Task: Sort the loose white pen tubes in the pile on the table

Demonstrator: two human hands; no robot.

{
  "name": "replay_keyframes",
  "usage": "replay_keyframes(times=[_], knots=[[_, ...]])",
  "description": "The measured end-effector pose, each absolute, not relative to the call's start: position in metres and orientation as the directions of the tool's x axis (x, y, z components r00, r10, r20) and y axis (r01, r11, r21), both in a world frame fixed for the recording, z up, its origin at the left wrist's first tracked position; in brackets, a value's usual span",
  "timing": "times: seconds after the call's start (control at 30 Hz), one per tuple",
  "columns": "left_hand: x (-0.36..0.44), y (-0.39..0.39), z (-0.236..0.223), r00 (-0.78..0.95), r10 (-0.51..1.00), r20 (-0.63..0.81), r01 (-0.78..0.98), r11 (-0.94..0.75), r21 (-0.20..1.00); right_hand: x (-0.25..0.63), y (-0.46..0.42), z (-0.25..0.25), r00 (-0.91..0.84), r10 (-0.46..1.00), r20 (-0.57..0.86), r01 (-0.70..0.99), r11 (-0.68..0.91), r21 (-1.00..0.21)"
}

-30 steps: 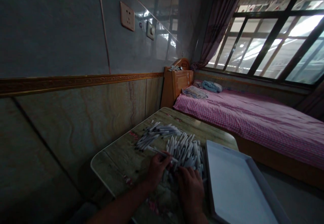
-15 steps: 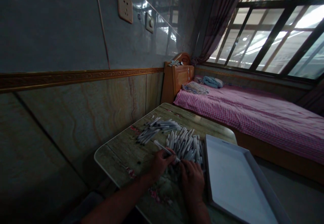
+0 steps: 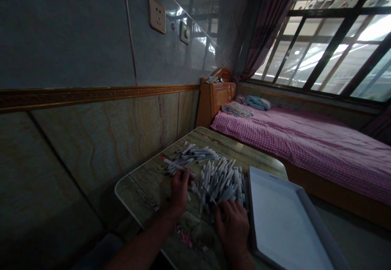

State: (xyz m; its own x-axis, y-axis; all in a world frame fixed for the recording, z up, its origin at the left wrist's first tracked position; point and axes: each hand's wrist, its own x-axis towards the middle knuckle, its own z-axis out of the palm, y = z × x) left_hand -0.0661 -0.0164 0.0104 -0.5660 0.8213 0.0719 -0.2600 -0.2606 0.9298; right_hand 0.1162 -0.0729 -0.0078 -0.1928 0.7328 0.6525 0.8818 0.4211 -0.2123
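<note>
My left hand grips a white pen between fingers and thumb, above the wood-patterned tabletop. The pen's far end points up and left, over a loose pile of white pens with dark tips. A larger heap of similar pens lies just right of that hand. My right hand rests at the near edge of this heap, fingers curled over it. Its palm is hidden, so I cannot tell whether it holds a pen.
A white raised-rim tray sits right of my right hand, overlapping the table's edge. A tiled wall runs along the table's left side. Beyond the table stands a bed with a pink checked sheet.
My left hand has moved left, away from my right hand, and the pen in it now points up and left. The right hand has shifted slightly toward the near edge of the heap.
</note>
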Motion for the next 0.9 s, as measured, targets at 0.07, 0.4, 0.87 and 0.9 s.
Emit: replay_keyframes(times=[0.07,0.4,0.87,0.9], knots=[[-0.069,-0.015,0.009,-0.618,0.781,0.09,-0.217,-0.279,0.935,0.116,-0.073,-0.008,-0.195,0.731,0.654,0.891,0.411,-0.195],[-0.057,-0.019,-0.011,-0.332,0.899,0.287,0.177,-0.24,0.955,0.115,-0.069,-0.017,-0.184,0.747,0.639,0.915,0.368,-0.166],[-0.046,-0.042,-0.01,0.214,0.825,0.523,0.725,-0.493,0.481,0.124,-0.062,-0.024,0.274,0.882,0.384,0.426,0.247,-0.87],[-0.044,-0.044,-0.008,0.27,0.817,0.51,0.753,-0.509,0.418,0.124,-0.061,-0.023,0.308,0.884,0.352,0.363,0.233,-0.902]])
